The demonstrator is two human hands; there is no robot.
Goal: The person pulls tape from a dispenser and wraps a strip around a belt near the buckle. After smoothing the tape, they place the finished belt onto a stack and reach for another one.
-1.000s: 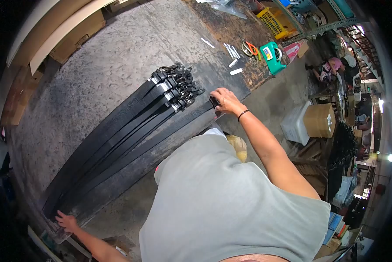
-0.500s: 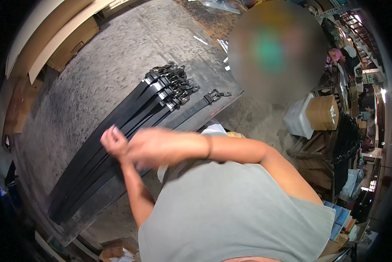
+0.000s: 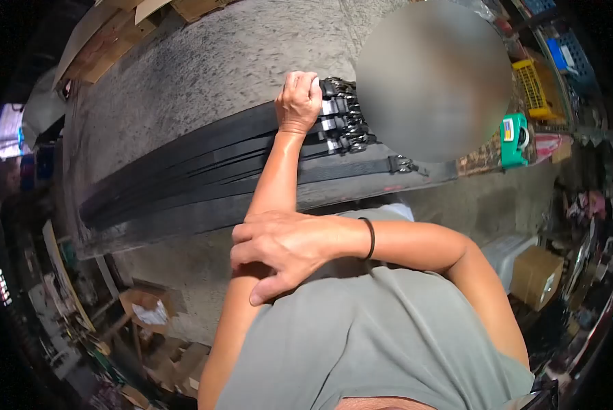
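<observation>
- The stack of black belts (image 3: 204, 160) lies flat on the grey desk (image 3: 204, 61), with the straps running from the left to the right and the metal buckles (image 3: 344, 123) gathered at the right end.
- One single belt (image 3: 361, 167) lies just beside the stack on its near side, apart from the others, and its buckle points further to the right.
- My left hand (image 3: 298, 102) rests on the top of the stack, close to the buckles, with the fingers curled down over the far strap. I cannot tell if it really grips a strap or only presses on it.
- My right hand (image 3: 282, 249) holds no belt. It lies with spread fingers on my own left arm, near the elbow, in front of my grey shirt.
- As I judge it, most of the belts are already laid and lined up in the stack. What is left seems to be the single belt on the near side, not yet joined to the others, and maybe some straightening at the buckle end.
- Further right on the desk stands a green tape dispenser (image 3: 514, 137), and beyond it a yellow crate (image 3: 535, 89). Cardboard boxes (image 3: 542, 273) stand on the floor to the near right.
</observation>
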